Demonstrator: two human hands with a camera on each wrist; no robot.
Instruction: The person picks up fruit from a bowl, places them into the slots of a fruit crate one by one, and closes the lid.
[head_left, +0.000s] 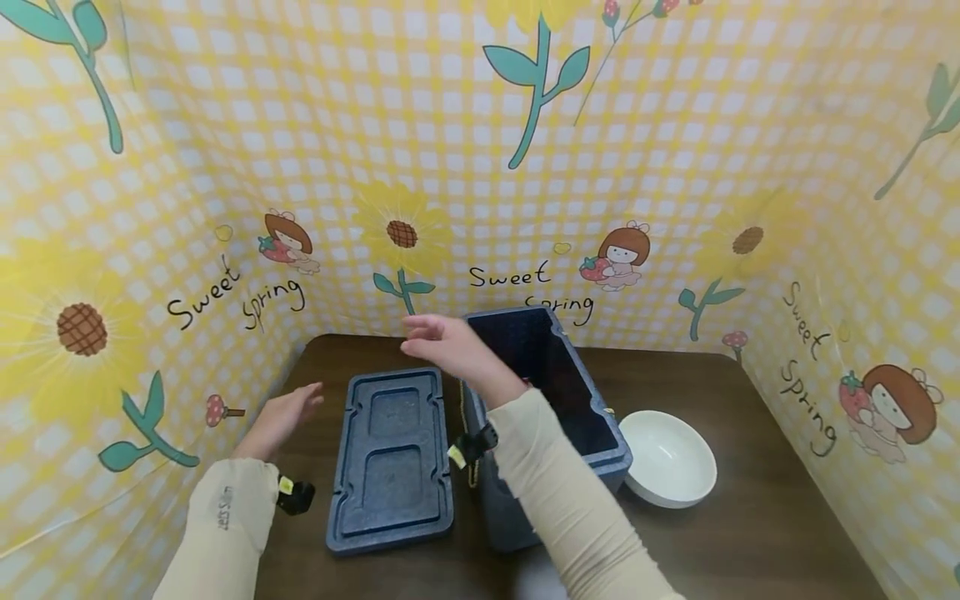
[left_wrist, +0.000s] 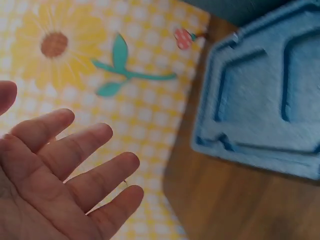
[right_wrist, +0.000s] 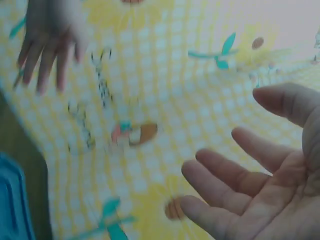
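My left hand [head_left: 279, 422] hovers left of a dark blue lid [head_left: 392, 458] that lies flat on the table. Its fingers are spread and relaxed with nothing in them, as the left wrist view shows of the same hand [left_wrist: 75, 175]. Over the left rim of a deep blue box [head_left: 611, 454] hangs my right hand [head_left: 457, 346], fingers loosely extended and holding nothing. The right wrist view shows that palm [right_wrist: 255, 190] bare. The box stands open beside the lid; my right forearm hides part of it, and its inside is dark, with a small red bit barely visible.
A white bowl [head_left: 667, 458] stands right of the box, close against it. A beaded cord [head_left: 472, 475] hangs down the box's left side. Yellow checked cloth [head_left: 465, 183] walls in the back and both sides of the brown table [head_left: 750, 533].
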